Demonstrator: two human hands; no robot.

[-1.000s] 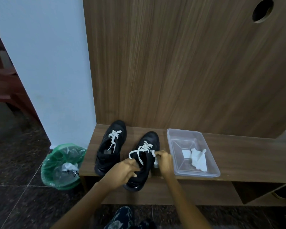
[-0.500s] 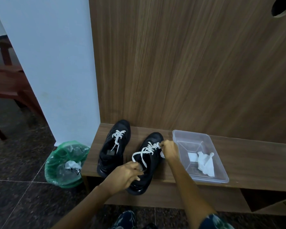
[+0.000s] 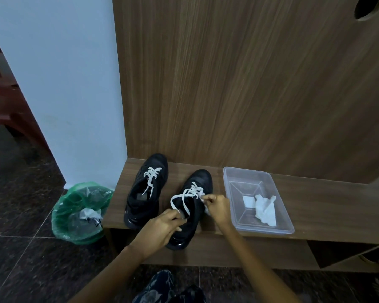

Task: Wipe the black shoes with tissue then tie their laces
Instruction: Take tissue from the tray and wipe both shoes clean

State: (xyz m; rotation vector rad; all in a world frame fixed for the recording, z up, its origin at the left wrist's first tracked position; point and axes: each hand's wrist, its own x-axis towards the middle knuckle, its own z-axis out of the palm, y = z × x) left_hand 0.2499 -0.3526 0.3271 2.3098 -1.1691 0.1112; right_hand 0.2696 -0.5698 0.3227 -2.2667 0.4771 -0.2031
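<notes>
Two black shoes with white laces stand side by side on a wooden bench (image 3: 328, 217). The left shoe (image 3: 144, 193) is untouched, its laces loose. My left hand (image 3: 161, 229) grips the heel end of the right shoe (image 3: 202, 180), fingers curled over its collar. My right hand (image 3: 219, 207) pinches a white tissue (image 3: 206, 210) against that shoe's right side, just beside its loose laces (image 3: 187, 194). One lace loop hangs across the shoe's opening.
A clear plastic tray (image 3: 248, 171) with crumpled tissue (image 3: 265, 212) sits on the bench to the right of the shoes. A bin lined with a green bag (image 3: 81, 212) stands on the dark tiled floor at the left. A wood panel rises behind the bench.
My right hand with the tissue has slid forward along the right shoe's side, from near its middle to beside the laces. My left hand has kept its hold on the heel.
</notes>
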